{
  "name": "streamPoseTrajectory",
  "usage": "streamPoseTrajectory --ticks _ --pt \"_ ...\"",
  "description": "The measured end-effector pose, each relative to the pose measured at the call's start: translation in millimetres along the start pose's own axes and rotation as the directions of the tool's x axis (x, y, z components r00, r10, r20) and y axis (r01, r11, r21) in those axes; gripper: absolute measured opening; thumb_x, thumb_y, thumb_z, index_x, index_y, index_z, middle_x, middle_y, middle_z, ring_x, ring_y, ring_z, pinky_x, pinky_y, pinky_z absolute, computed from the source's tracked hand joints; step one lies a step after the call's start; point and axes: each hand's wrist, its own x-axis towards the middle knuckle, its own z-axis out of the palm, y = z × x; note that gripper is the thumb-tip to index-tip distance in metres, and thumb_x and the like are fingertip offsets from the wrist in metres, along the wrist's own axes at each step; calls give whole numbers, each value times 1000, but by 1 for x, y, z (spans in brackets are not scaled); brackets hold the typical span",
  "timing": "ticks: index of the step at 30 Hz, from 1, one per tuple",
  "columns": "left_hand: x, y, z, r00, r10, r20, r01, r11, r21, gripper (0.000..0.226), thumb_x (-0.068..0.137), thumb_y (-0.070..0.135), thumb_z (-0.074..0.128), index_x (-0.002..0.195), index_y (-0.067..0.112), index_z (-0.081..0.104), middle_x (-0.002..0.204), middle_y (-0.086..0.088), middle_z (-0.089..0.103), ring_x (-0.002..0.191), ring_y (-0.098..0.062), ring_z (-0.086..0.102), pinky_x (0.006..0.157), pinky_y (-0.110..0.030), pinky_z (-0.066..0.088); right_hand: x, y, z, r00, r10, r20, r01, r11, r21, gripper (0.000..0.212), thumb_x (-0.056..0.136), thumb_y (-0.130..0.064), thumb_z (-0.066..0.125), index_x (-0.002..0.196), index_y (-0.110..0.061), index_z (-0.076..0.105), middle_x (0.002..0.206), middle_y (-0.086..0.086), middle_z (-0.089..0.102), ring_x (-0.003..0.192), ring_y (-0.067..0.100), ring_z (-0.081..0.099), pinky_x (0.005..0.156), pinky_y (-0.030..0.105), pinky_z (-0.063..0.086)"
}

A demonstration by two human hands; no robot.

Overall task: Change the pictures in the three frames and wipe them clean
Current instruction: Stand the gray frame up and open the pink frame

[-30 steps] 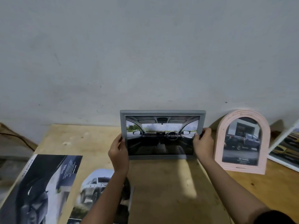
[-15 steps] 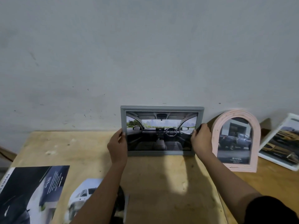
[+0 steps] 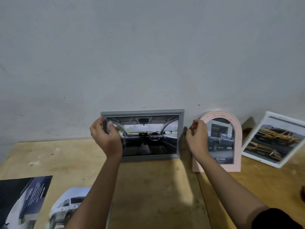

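Observation:
A grey rectangular frame (image 3: 180, 134) with a car-interior picture stands upright on the wooden table (image 3: 156, 187), leaning on the wall. My left hand (image 3: 105, 138) grips its left edge, thumb in front, fingers behind. My right hand (image 3: 197, 138) hovers just right of that frame with loosely curled fingers, holding nothing, and overlaps the left side of a pink arched frame (image 3: 237, 138) showing a dark pickup. Further right, a white frame (image 3: 272, 139) with yellow cars leans tilted.
Two loose prints lie at the front left: a dark one (image 3: 21, 200) and one of a white SUV (image 3: 66, 209), partly under my left forearm. The grey wall (image 3: 148, 55) stands right behind the frames. A small dark object (image 3: 302, 193) shows at the right edge.
My right hand has let go of the grey frame's right edge and moved a little right. My left hand has slid up the left edge. The frame stays against the wall.

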Motion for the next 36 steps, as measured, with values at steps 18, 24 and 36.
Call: streamPoseTrajectory --ticks 18,24,36 --pt "-231 58 139 673 -510 536 421 860 290 35 101 21 32 128 12 53 129 -14 54 116 -29 49 99 -40 39 25 183 -155 857 387 341 -392 918 -58 52 92 -13 55 140 -10 36 133 10 50 115 25 52 84 32 49" --pt "-246 68 132 570 -635 521 646 739 195 27 96 24 43 88 13 66 99 -18 66 90 -30 62 84 -43 52 21 192 -167 888 257 380 -281 960 7 29 94 -14 52 123 -12 52 111 5 60 99 20 57 66 21 46" --pt "-265 127 149 545 -547 636 732 680 -41 29 98 33 44 95 13 63 91 -10 65 88 -24 62 87 -40 50 14 204 -250 918 48 393 -221 885 410 27 85 1 62 108 -5 49 108 15 60 99 26 62 82 29 54"
